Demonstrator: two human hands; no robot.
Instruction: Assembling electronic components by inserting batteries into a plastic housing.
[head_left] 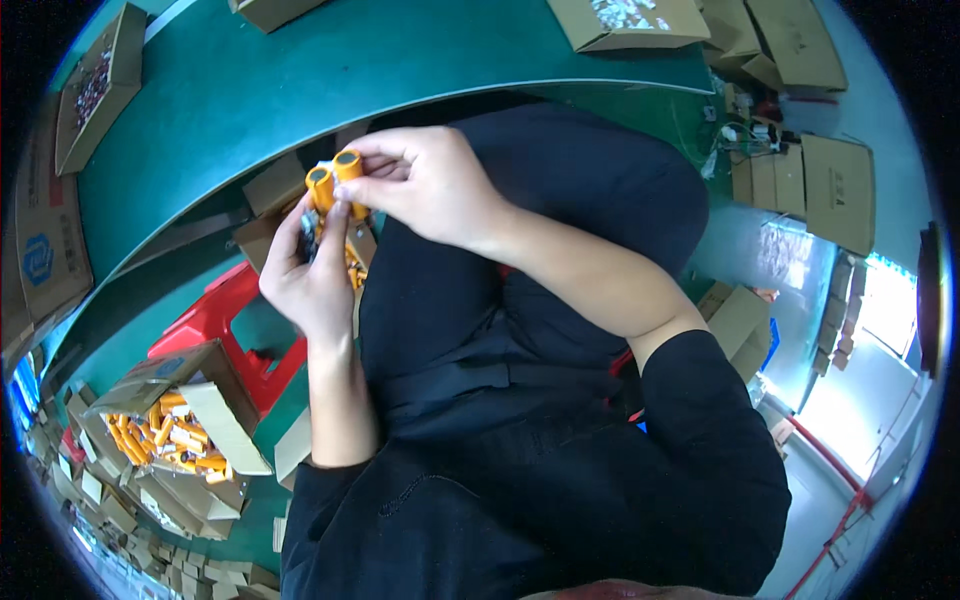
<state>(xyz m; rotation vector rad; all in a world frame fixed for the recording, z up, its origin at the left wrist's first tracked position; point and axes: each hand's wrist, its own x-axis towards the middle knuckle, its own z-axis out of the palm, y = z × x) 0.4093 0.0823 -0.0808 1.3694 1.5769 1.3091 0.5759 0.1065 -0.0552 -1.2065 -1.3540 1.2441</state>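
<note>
Two short orange cylinders with dark round ends are held close together above my lap, near the table's edge. The left orange cylinder (320,186) is pinched by the fingertips of my left hand (318,285). Thumb and fingers of my right hand (435,190) close round the right orange cylinder (348,166), and the two thumbs almost meet. Something pale shows between the cylinders. A dark thing partly hidden by my left fingers cannot be made out. Behind the hands, more orange pieces (356,268) lie in a carton, mostly hidden.
The green table (420,60) spans the far side. On it stand a carton of small dark red parts (100,105) and a carton of whitish pieces (640,38). At left, a red plastic stool (235,310) stands beside an open carton of orange cylinders (235,425).
</note>
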